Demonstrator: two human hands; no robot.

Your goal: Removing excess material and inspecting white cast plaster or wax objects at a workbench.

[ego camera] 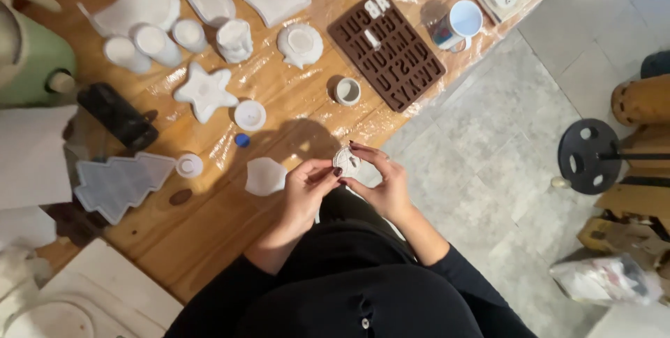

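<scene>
White plaster disc (347, 161), small and round, is pinched between both hands over the table edge (209, 254). Left hand (305, 191) clamps its near rim with thumb and forefinger; right hand (384, 183) curls around the far side, fingers closed on it. I judge this as inspecting or cleaning the cast. Hexagonal cast (265, 176) lies just left of the grip.
</scene>
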